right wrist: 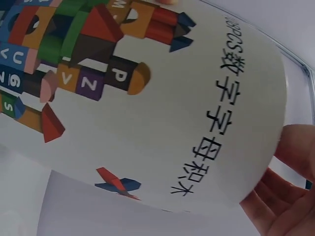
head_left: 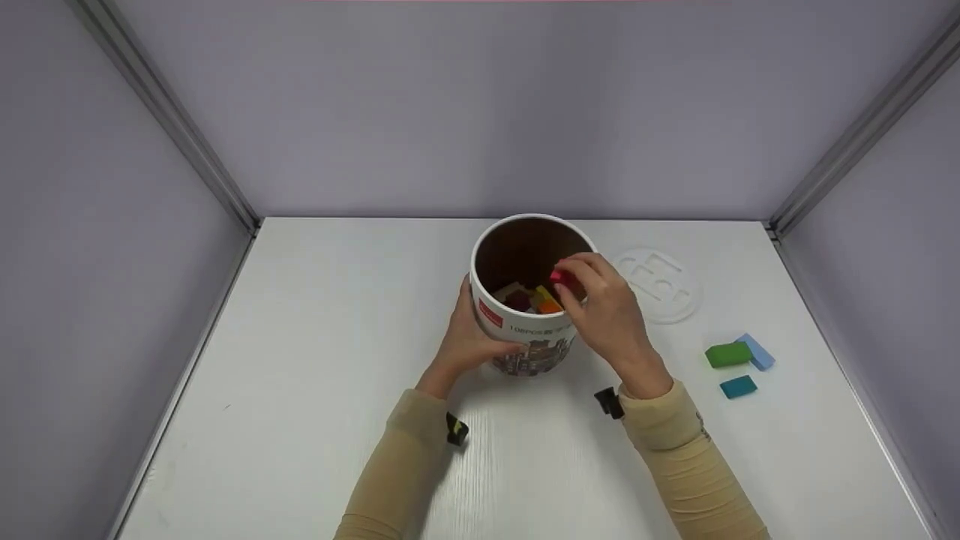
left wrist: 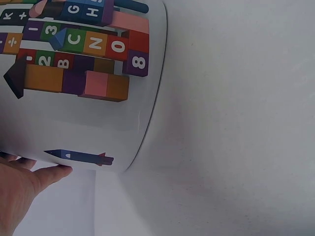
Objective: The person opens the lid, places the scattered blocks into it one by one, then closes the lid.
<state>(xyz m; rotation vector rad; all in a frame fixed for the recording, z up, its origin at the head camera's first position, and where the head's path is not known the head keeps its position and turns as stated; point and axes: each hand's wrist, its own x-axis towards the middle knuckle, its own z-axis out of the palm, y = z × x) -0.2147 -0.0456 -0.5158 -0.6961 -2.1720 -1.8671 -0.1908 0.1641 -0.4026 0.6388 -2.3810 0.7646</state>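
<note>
A white printed bucket (head_left: 525,328) stands on the table, its mouth tilted toward the head camera. My left hand (head_left: 471,341) grips its left side, the thumb across the front. Several blocks lie inside, among them a dark red block (head_left: 517,301) and a yellow-orange one (head_left: 548,298). At the right of the mouth my right hand (head_left: 611,311) pinches a red block (head_left: 561,277) between thumb and fingers. The left wrist view shows the bucket's printed side (left wrist: 74,123). In the right wrist view the right hand (right wrist: 285,196) is partly behind the bucket's rim.
A white round lid (head_left: 660,285) with cut-out shapes lies right of the bucket. Nearer on the right are a green block (head_left: 727,355), a light blue block (head_left: 759,352) and a teal block (head_left: 739,387). Grey panels (head_left: 480,112) enclose the white table (head_left: 315,375).
</note>
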